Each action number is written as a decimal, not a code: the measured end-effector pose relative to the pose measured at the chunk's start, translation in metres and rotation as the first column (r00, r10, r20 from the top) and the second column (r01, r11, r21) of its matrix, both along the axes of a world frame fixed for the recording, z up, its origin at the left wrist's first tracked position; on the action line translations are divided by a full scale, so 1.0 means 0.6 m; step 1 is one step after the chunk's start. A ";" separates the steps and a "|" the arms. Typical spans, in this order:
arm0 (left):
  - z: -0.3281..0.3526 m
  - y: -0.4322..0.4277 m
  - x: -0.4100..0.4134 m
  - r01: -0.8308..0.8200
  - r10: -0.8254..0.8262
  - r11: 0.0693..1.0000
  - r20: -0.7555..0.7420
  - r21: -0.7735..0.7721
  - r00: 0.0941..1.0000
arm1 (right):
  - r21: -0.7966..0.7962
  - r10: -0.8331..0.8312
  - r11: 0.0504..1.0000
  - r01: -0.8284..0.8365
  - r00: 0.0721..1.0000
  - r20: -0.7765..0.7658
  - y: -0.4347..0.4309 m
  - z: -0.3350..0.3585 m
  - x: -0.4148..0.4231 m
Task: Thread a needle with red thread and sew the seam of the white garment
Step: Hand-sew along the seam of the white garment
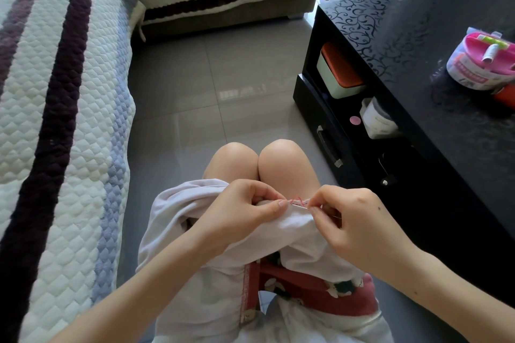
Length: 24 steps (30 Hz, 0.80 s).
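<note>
Our left fingers [271,205] pinch the seam of the white garment [178,220] on our lap. Our right fingers [317,210] pinch the needle [299,205], which lies along the seam between them, just under zigzag red thread [296,199] stitches. Well apart on the black tabletop [418,50], a round sewing kit tub [473,69] holds thread spools [489,53]

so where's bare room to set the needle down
The black tabletop is bare left of the sewing kit; also the grey floor between sofa and table. Crowded: the lap, left hand and right hand at the white garment.
</note>
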<state>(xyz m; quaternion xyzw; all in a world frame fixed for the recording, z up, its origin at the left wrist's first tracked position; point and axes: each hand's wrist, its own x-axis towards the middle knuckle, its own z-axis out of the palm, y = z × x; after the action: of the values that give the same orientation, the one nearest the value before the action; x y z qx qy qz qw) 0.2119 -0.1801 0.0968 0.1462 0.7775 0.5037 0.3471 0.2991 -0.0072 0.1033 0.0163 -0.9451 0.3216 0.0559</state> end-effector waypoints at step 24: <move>-0.006 -0.009 -0.006 0.037 -0.062 0.989 0.177 0.144 0.982 | -0.521 0.005 0.842 0.139 0.964 0.264 0.011 -0.002 -0.012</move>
<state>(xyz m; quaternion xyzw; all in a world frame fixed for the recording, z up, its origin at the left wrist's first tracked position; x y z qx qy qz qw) 0.2086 -0.1857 0.0931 0.1432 0.7015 0.5595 0.4175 0.2919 -0.0004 0.1021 -0.0749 -0.8168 0.5696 -0.0525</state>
